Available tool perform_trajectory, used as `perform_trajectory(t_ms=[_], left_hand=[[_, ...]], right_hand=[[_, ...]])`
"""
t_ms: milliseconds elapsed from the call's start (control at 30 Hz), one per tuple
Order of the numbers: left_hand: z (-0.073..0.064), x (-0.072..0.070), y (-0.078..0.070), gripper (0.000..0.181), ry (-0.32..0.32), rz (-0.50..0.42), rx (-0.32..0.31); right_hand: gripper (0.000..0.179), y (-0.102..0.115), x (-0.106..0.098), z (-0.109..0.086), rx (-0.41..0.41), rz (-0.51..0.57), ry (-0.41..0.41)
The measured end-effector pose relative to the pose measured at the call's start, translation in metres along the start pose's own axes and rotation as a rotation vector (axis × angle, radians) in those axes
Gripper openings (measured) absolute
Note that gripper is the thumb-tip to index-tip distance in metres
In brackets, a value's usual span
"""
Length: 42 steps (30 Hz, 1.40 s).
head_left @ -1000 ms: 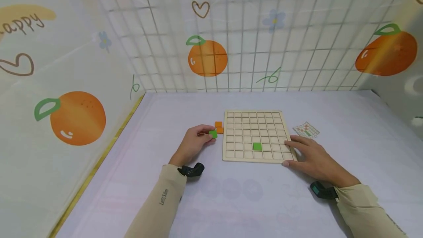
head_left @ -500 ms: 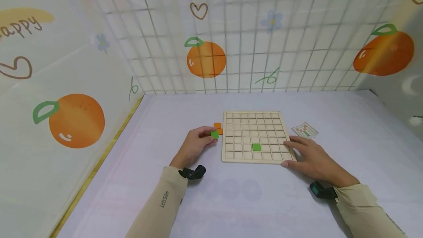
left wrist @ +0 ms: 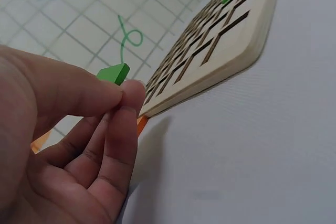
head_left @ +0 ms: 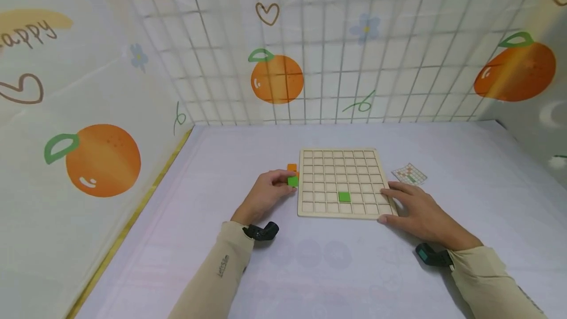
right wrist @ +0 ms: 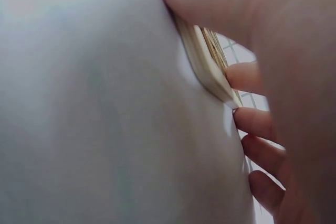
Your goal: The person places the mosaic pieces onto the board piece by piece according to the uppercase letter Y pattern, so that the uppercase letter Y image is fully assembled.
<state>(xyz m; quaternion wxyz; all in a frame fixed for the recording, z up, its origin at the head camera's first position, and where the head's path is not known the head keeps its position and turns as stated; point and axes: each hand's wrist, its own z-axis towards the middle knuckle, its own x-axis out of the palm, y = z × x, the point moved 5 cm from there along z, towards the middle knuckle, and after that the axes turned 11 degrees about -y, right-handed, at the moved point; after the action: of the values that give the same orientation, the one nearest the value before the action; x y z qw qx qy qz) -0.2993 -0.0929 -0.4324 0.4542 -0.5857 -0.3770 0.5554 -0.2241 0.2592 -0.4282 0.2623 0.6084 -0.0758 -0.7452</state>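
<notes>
In the head view my left hand (head_left: 267, 190) is just left of the wooden grid board (head_left: 325, 212). Its thumb and fingers pinch a small green square tile (left wrist: 111, 73), tilted up in the left wrist view. Two orange tiles (head_left: 291, 167) lie by the board's left edge, one partly hidden behind the left hand. Another green tile (head_left: 344, 197) sits in a square in the board's second row from the front. My right hand (head_left: 416, 210) holds the board's near right corner, thumb at the front edge and index finger over the right side.
A small printed grid card (head_left: 409, 174) with coloured squares lies right of the board. The white tabletop (head_left: 319, 279) meets a patterned back wall (head_left: 328, 63), with a side wall at the left. A black camera is strapped to each wrist.
My left hand has moved slightly right with the green tile, towards the board's left edge, and now covers more of the nearer orange tile. My right hand has stayed on the corner.
</notes>
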Motion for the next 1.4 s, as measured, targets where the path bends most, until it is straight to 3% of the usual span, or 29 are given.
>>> perform_trajectory(t_ms=[167, 600, 867, 1400], left_hand=[[0.004, 0.008, -0.006, 0.039, 0.028, 0.027, 0.034], [0.010, 0.021, -0.012, 0.036, 0.053, 0.062, 0.027], [0.013, 0.028, -0.019, 0.039, 0.119, 0.250, 0.124], [0.021, 0.044, -0.034, 0.038, 0.172, 0.174, 0.099]], right_hand=[[0.080, -0.001, -0.004, -0.001, -0.004, -0.011, -0.005], [0.078, -0.002, -0.003, -0.002, -0.027, 0.017, -0.019], [0.080, 0.001, -0.003, 0.000, -0.031, 0.026, -0.016], [0.081, -0.001, -0.001, -0.001, -0.023, 0.025, -0.016]])
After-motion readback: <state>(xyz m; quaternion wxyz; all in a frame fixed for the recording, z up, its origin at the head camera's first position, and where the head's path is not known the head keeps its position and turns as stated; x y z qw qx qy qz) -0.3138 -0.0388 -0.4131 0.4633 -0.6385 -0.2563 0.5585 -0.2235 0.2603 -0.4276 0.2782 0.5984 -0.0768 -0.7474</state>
